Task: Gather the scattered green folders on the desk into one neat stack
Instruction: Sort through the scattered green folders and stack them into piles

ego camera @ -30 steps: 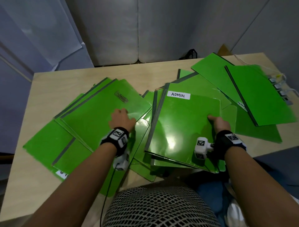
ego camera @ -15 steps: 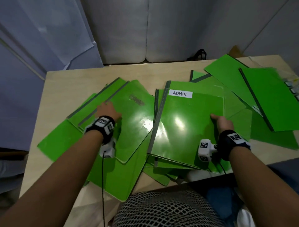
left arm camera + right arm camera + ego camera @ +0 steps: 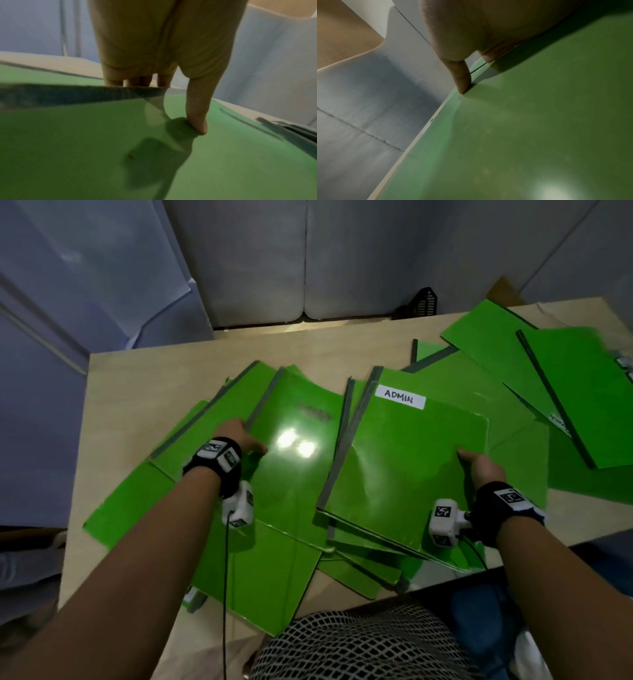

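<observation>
Several green folders lie scattered and overlapping on the wooden desk [image 3: 154,378]. My left hand [image 3: 246,436] grips the grey spine edge of a glossy green folder [image 3: 294,474] at centre left. In the left wrist view the thumb [image 3: 197,119] presses on the folder's face [image 3: 85,135] while the fingers curl behind the spine. My right hand [image 3: 469,457] pinches the right edge of the folder labelled ADMIN [image 3: 394,467], which tops a small pile. There the thumb [image 3: 462,81] lies on the cover [image 3: 539,121]. More folders [image 3: 575,392] lie at the far right.
Other green folders [image 3: 130,508] fan out under my left forearm toward the desk's left front. A black mesh object [image 3: 426,302] stands behind the desk's back edge. Grey partition walls close in the back and left. A net-patterned surface [image 3: 342,645] sits at the near edge.
My left hand has moved from the flat face of the left folder to its spine edge and taken hold of it. My right hand keeps its hold on the ADMIN folder's edge.
</observation>
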`<state>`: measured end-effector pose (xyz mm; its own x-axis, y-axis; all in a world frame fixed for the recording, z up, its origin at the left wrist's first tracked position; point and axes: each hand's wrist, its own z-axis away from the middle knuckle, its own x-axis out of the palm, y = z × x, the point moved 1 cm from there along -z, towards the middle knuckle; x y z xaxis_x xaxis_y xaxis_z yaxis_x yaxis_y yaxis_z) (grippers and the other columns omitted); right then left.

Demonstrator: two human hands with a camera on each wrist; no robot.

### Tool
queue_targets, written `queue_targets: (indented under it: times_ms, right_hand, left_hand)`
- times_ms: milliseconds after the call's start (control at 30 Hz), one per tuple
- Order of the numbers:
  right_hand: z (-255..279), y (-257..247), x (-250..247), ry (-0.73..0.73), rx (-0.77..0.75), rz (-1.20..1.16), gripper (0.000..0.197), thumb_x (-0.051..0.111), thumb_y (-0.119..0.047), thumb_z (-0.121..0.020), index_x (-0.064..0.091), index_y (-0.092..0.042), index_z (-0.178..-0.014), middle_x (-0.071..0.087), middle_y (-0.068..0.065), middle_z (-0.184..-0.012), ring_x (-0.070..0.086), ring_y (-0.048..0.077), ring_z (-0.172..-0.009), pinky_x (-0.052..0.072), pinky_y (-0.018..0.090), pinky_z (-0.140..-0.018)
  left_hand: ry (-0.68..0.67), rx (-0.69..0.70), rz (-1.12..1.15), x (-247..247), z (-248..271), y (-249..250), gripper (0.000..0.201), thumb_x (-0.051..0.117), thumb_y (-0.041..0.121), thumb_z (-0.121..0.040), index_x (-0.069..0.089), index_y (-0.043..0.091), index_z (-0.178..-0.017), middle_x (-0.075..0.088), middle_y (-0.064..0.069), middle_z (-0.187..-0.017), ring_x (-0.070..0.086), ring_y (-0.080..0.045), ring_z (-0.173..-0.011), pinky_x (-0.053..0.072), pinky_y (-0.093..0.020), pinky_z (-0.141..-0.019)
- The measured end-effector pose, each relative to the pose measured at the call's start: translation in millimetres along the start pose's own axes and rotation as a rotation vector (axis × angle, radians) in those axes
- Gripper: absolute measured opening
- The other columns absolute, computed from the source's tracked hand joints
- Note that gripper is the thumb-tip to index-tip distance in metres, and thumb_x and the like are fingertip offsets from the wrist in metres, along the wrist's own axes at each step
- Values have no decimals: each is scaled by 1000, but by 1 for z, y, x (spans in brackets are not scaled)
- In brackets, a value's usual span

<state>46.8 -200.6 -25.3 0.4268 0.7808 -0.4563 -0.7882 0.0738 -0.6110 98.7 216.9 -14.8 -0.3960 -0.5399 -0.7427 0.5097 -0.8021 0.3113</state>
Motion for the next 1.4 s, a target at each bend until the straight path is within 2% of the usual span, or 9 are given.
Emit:
queue_targets:
  times_ms: [167, 367, 500, 600, 700, 800, 933, 1167, 1400]
  right_hand:
    - [1, -1, -4, 46, -15, 39, 76, 68, -45, -72, 52, -1, -132, 56, 16, -133, 56, 37, -112, 45, 45, -99]
    - [4, -5, 1, -21, -38, 18, 73, 71, -43, -70, 55, 0, -127, 60, 12, -125, 55, 30, -101, 42, 38, -90]
    - [2, -2, 7, -70, -21, 14, 82, 73, -45, -64, 53, -3, -131, 54, 11, -137, 50, 35, -122, 38, 43, -97]
    - [4, 3, 9, -127, 25, 43, 83, 70, -48, -69, 47, -5, -137, 48, 12, -144, 44, 37, -129, 35, 47, -101]
    - [6, 7, 8, -148, 56, 137, 81, 65, -49, -80, 39, -4, -142, 44, 17, -144, 43, 41, -129, 37, 52, -99]
    - [5, 9, 5, -114, 77, 181, 83, 62, -51, -82, 34, -2, -143, 46, 19, -140, 46, 42, -123, 42, 49, -85]
    - [7, 7, 5, -65, 46, 180, 87, 63, -53, -81, 33, 0, -143, 44, 19, -142, 45, 43, -126, 40, 50, -97]
    - [11, -7, 9, -74, -33, 311, 71, 58, -44, -89, 39, 4, -138, 45, 23, -142, 49, 40, -124, 41, 44, -103]
    - [29, -19, 0, -89, -117, 586, 42, 42, -23, -100, 52, 6, -128, 53, 25, -133, 49, 34, -125, 39, 31, -98]
  left_hand:
    - [44, 109, 48, 8, 6, 12, 68, 83, 35, -70, 58, -3, -121, 63, -20, -119, 60, -37, -108, 52, -44, -93]
    - [70, -52, -198, -41, -18, -13, 78, 82, 50, -63, 60, 5, -123, 52, -23, -130, 53, -38, -118, 47, -44, -101]
    - [39, -116, -277, -40, -24, -24, 90, 79, 62, -59, 52, 20, -134, 31, -24, -145, 30, -42, -135, 32, -49, -111]
    - [58, -128, -215, -38, -35, -37, 96, 78, 72, -46, 54, 24, -125, 44, -21, -138, 39, -42, -129, 33, -52, -109]
    - [83, -87, -108, -39, -20, -36, 93, 86, 57, -43, 50, 12, -116, 53, -19, -124, 52, -39, -111, 45, -48, -96]
    - [124, -92, 121, -39, -5, -32, 86, 90, 28, -59, 42, 3, -126, 52, -19, -124, 54, -40, -110, 48, -48, -90]
    - [3, -48, 129, -48, 11, -18, 66, 82, 25, -73, 54, -5, -125, 61, -24, -122, 58, -40, -110, 48, -43, -91]
    - [359, 246, -126, -100, 75, 62, 32, 68, 15, -79, 60, 11, -109, 64, -19, -110, 62, -38, -102, 50, -44, -86]
    - [597, 467, -428, -105, 146, 140, 27, 50, 7, -88, 52, 7, -115, 61, -20, -115, 61, -40, -105, 44, -40, -81]
